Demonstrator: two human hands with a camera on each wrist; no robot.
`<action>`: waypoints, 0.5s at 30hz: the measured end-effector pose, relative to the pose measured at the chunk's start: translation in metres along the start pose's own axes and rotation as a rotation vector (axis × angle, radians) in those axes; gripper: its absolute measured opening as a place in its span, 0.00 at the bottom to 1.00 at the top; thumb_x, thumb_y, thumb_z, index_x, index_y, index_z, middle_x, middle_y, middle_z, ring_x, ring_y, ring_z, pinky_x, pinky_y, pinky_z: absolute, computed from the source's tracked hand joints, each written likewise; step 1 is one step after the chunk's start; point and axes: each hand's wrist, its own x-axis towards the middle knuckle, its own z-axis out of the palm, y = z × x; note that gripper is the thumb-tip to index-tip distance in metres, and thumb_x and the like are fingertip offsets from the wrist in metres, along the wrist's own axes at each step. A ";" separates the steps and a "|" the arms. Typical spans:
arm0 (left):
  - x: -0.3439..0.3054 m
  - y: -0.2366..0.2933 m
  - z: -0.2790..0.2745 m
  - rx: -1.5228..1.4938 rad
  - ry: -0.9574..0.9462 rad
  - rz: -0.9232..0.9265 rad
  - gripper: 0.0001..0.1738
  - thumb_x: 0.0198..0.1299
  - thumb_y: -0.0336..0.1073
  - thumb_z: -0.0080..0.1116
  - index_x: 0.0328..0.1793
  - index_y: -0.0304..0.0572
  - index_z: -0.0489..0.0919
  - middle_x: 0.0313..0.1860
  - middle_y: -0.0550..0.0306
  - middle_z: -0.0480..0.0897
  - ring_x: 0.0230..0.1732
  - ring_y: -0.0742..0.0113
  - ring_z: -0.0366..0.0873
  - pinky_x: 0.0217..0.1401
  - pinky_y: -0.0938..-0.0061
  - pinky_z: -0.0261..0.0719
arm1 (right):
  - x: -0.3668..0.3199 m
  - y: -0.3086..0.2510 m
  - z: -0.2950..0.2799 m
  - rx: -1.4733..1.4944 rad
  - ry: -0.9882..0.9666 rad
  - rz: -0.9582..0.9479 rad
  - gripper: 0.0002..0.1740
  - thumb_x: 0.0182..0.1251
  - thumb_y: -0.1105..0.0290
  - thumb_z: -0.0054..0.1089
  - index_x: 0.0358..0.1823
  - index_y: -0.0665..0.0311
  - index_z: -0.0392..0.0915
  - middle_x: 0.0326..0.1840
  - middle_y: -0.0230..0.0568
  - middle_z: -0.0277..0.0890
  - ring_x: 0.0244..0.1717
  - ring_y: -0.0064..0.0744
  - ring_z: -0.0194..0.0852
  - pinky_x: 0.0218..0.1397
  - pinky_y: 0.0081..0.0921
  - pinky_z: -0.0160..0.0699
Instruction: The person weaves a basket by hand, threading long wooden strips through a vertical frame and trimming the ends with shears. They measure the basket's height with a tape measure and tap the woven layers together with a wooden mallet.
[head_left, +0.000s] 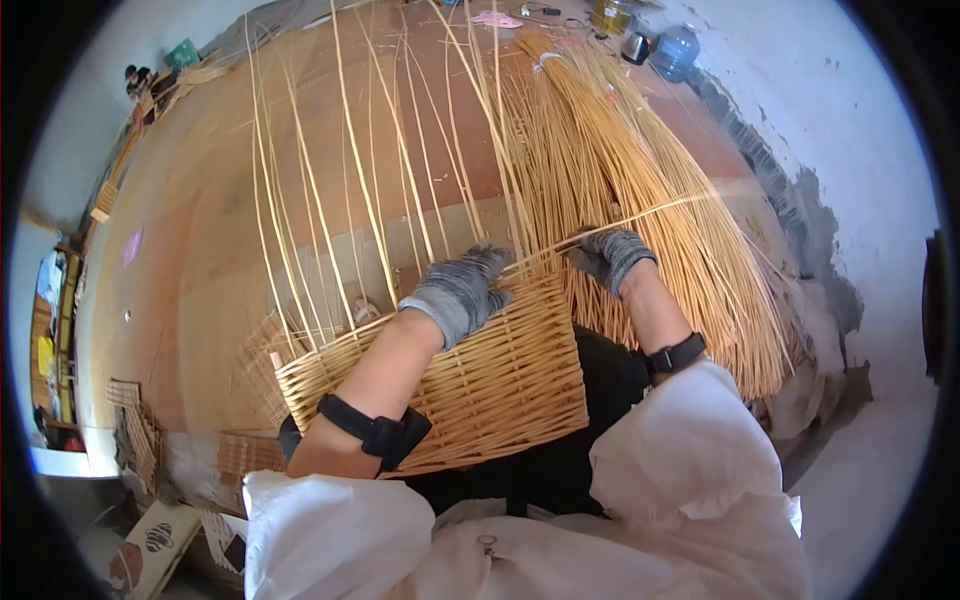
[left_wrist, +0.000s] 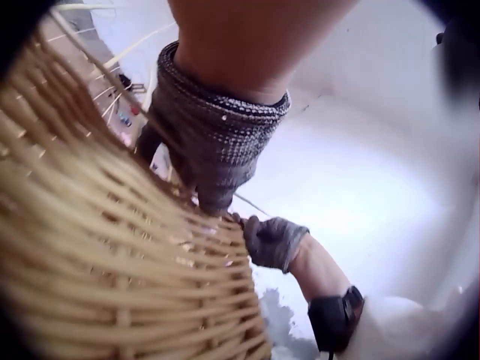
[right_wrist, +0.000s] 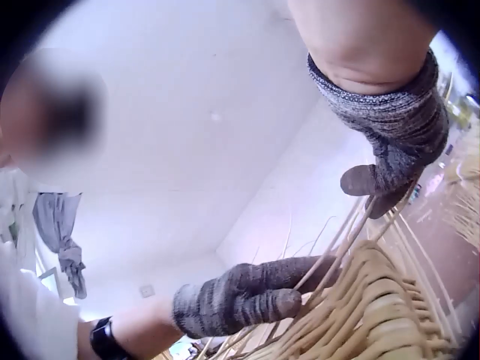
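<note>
Loose wicker bundle: lies on the floor (head_left: 190, 300) beyond the right hand; the long axis of its rods (head_left: 640, 270) runs away from the person.
Woven wicker panel: lies across the person's lap (head_left: 478, 385), long axis left to right, with its top edge rising toward the right; whether more sides join behind it, I cannot tell.
Upright stakes: stand out of that top edge (head_left: 345, 120) and point away from the body, across the line of the weave.
Left hand: the nearer of the 2 to the panel (head_left: 458, 292); its gloved grip pinches the top edge toward the right end, thumb on the near face, fingers over the rim.
Right hand: just past the panel's right corner (head_left: 612, 258); its gloved grip pinches 1 thin strand.
Thin wicker strand: leaves the top edge by the left hand (head_left: 660, 208), slants up and right past the right hand, over the bundle. By my reading, its angle to the stakes matters most, and the right hand controls it.
</note>
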 end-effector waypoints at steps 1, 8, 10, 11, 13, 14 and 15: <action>-0.002 -0.004 0.002 0.020 0.029 0.030 0.28 0.57 0.43 0.54 0.63 0.46 0.65 0.66 0.45 0.61 0.66 0.54 0.60 0.67 0.68 0.58 | 0.005 0.002 -0.001 0.054 0.000 0.043 0.11 0.60 0.79 0.50 0.45 0.70 0.69 0.37 0.45 0.75 0.40 0.41 0.78 0.32 0.24 0.84; -0.042 -0.004 0.011 -0.150 0.421 0.095 0.34 0.48 0.32 0.63 0.63 0.42 0.64 0.61 0.43 0.67 0.64 0.56 0.62 0.62 0.68 0.66 | -0.055 0.012 -0.018 0.201 0.014 -0.230 0.12 0.62 0.70 0.52 0.46 0.63 0.71 0.41 0.43 0.76 0.41 0.35 0.77 0.32 0.25 0.78; -0.079 -0.028 0.000 -0.438 0.758 -0.002 0.39 0.44 0.29 0.66 0.65 0.42 0.62 0.59 0.43 0.68 0.63 0.56 0.64 0.60 0.70 0.69 | -0.082 -0.004 -0.020 0.041 0.061 -0.090 0.20 0.67 0.56 0.43 0.47 0.65 0.71 0.40 0.44 0.77 0.42 0.38 0.77 0.38 0.27 0.75; -0.097 -0.038 -0.005 -0.485 0.718 -0.087 0.40 0.45 0.32 0.66 0.66 0.41 0.60 0.58 0.44 0.69 0.62 0.55 0.65 0.61 0.68 0.67 | -0.092 -0.008 -0.026 -0.188 0.036 0.027 0.22 0.66 0.53 0.44 0.47 0.66 0.71 0.41 0.46 0.77 0.42 0.37 0.77 0.30 0.23 0.73; -0.123 -0.053 -0.012 -0.593 0.657 -0.258 0.43 0.46 0.38 0.66 0.67 0.38 0.56 0.56 0.44 0.71 0.60 0.54 0.67 0.64 0.65 0.62 | -0.079 0.005 -0.011 0.390 -0.732 0.481 0.22 0.65 0.55 0.45 0.47 0.68 0.71 0.40 0.48 0.77 0.40 0.37 0.78 0.28 0.23 0.75; -0.129 -0.057 -0.009 -0.415 0.624 -0.282 0.46 0.45 0.41 0.67 0.67 0.36 0.54 0.57 0.45 0.71 0.60 0.55 0.67 0.64 0.64 0.61 | -0.087 0.007 -0.013 0.066 -0.597 0.292 0.20 0.64 0.58 0.48 0.46 0.69 0.71 0.38 0.47 0.77 0.39 0.37 0.78 0.26 0.23 0.77; -0.133 -0.063 -0.003 -0.240 0.587 -0.304 0.49 0.43 0.43 0.68 0.68 0.34 0.52 0.57 0.45 0.71 0.60 0.55 0.67 0.65 0.63 0.60 | -0.117 -0.009 0.015 -0.286 -0.432 0.163 0.17 0.63 0.61 0.50 0.44 0.69 0.71 0.36 0.47 0.77 0.37 0.36 0.78 0.25 0.24 0.79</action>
